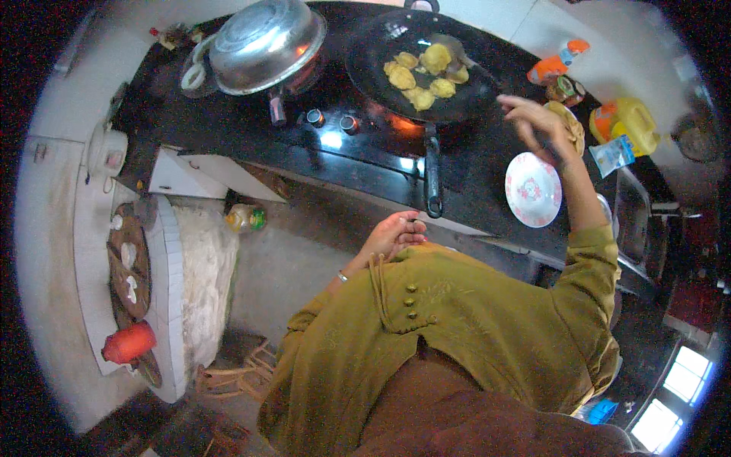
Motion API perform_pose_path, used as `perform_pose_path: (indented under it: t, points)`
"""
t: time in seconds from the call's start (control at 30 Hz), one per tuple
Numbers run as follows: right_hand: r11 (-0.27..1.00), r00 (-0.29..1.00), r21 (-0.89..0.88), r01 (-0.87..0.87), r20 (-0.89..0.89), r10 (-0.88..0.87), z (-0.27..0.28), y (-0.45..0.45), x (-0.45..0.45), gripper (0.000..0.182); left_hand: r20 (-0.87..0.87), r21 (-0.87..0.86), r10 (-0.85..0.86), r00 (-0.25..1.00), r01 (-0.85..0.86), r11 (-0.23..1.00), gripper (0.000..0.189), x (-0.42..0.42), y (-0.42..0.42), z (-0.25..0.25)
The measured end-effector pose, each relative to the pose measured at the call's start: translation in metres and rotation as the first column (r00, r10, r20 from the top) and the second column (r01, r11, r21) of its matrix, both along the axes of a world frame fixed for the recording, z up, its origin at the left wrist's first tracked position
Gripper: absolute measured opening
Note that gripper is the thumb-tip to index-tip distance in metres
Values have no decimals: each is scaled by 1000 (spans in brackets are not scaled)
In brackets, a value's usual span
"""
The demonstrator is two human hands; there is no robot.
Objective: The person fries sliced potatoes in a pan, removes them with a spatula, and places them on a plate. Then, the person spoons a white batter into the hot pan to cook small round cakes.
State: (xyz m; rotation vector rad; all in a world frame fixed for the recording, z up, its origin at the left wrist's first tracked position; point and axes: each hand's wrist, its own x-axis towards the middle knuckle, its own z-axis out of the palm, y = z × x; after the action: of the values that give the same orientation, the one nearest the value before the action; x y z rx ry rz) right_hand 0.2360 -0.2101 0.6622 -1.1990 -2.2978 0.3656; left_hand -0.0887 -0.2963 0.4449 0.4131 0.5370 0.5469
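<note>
Several yellow slices of food (401, 77) lie in a black wok (371, 63) on the stove, with flame glow under its near side. A metal spatula (465, 59) rests in the wok, its dark handle pointing right. Beside that handle's end is my right hand (534, 123), fingers apart and apparently holding nothing; the forearm passes over a bowl of yellowish food (575, 134). My left hand (400, 235) is before my body at the counter edge, below the wok's long handle (433, 183), fingers loosely curled; whether something is in it cannot be told.
A white plate with pink flowers (534, 189) sits at the right of the black counter (365, 165). Beyond stand a yellow jug (637, 127), a blue-and-white packet (612, 155) and an orange bottle (548, 69). A metal basin (265, 43) covers another pan at left.
</note>
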Motion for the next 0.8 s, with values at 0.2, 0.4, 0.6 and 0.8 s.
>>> perform_pose_path:
  t: [0.2,0.4,0.6,0.8]
  points:
    - [964,857,89,-251,483,178,-11,-22,-29,20,-50,11,-21,999,22,1000,36,3,-1,12]
    - [917,989,-390,81,-84,-123,-6,-16,3,16,-62,16,-36,997,37,999,39,0,-3,15]
    - [933,886,-309,184,-359,-294,46,-8,-16,23,11,59,-49,999,48,997,49,-5,-3,1]
    - [866,774,-482,133,-495,-395,44,17,-39,25,7,15,-15,1000,14,1000,39,-7,-5,4]
